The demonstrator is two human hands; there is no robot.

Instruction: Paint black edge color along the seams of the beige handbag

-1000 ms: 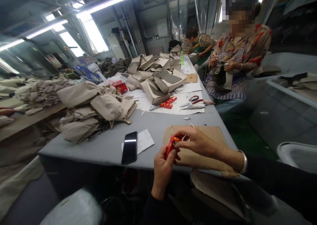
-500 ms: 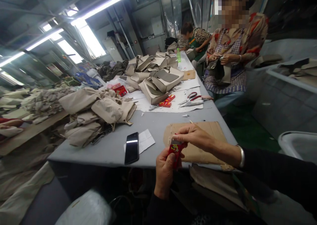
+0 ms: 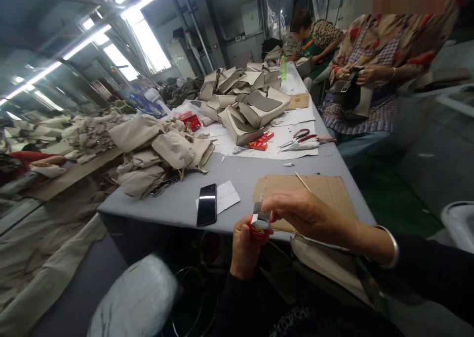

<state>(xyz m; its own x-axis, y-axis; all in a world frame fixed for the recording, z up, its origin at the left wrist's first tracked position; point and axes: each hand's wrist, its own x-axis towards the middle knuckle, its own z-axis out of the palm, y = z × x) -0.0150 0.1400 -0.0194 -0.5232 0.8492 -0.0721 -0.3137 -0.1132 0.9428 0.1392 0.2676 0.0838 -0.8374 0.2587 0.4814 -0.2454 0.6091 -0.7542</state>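
Spreading beneath everything, one grey table [image 3: 177,193] is carrying one pile of beige fabric bags [image 3: 168,151] and one cardboard sheet [image 3: 329,193]. The right hand [image 3: 305,208] is reaching over the cardboard, its fingers lying close together against the top of one red box [image 3: 260,232]; whether they are pinching, I cannot tell. The left hand [image 3: 246,245] is clamping its fingers around that box, at the table's near edge. One black smartphone [image 3: 207,206] is partly covering one white paper [image 3: 227,197]. The box is showing yellow print, too small to read. One thin stick [image 3: 302,181] is lying on the cardboard.
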